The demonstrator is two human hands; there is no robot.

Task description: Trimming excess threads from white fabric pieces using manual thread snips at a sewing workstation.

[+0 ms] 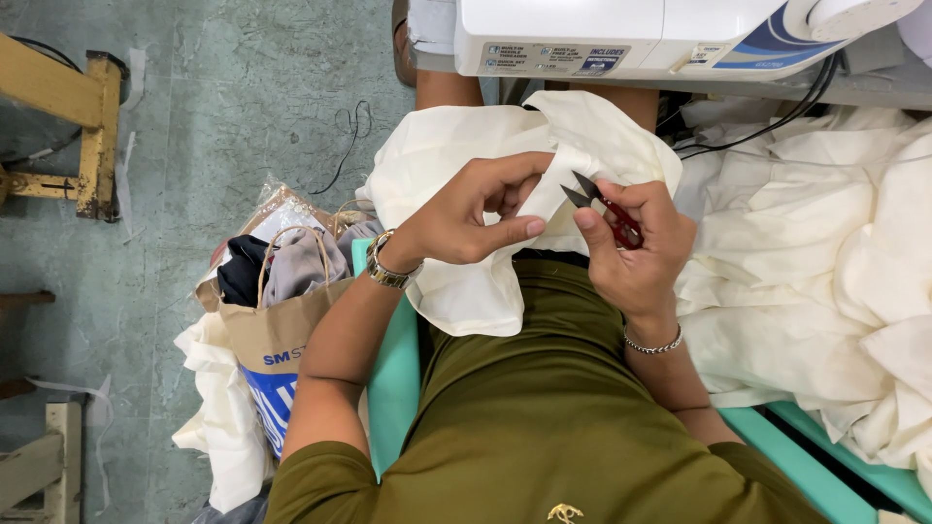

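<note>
My left hand (476,209) pinches a fold of cream cloth (456,170) that lies over my lap. My right hand (636,247) holds small red-handled thread snips (600,204), their dark blades parted and pointing at the cloth's edge between the two hands. A metal watch is on my left wrist and a thin chain bracelet on my right. I wear an olive green shirt.
A white sewing machine (602,34) sits at the top. More cream cloth (825,252) is heaped at the right over a teal seat (806,456). A brown paper bag (277,325) stuffed with clothes stands on the green floor at the left, near yellow wooden furniture (68,107).
</note>
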